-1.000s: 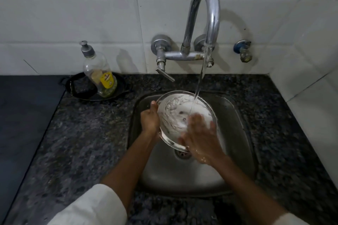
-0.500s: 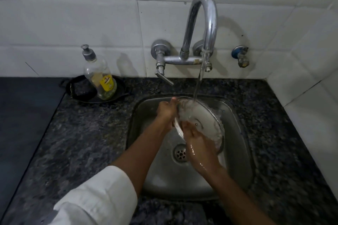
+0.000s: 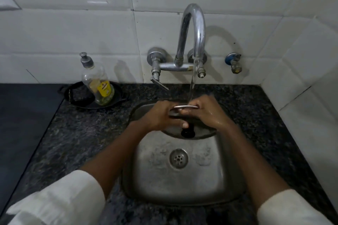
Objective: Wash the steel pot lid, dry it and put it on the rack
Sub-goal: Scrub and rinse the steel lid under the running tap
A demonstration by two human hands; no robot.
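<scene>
The steel pot lid [image 3: 185,106] stands nearly upright over the sink [image 3: 157,184], its outer side with the black knob [image 3: 188,132] turned towards me. My left hand [image 3: 161,115] grips its left side, with the thumb lying across the lid's face. My right hand [image 3: 210,112] grips its right side. Water from the tap [image 3: 194,29] falls onto the lid's top rim between my hands. Most of the lid's face is hidden behind my fingers. No rack is in view.
A clear soap bottle [image 3: 98,84] stands in a black pan [image 3: 78,95] on the dark stone counter [image 3: 82,133] left of the sink. The drain [image 3: 178,158] lies below the lid. White tiled walls close the back and the right side.
I have turned the lid over, so the knob side faces me instead of the soapy inside. Both hands have moved up and back, directly under the running water.
</scene>
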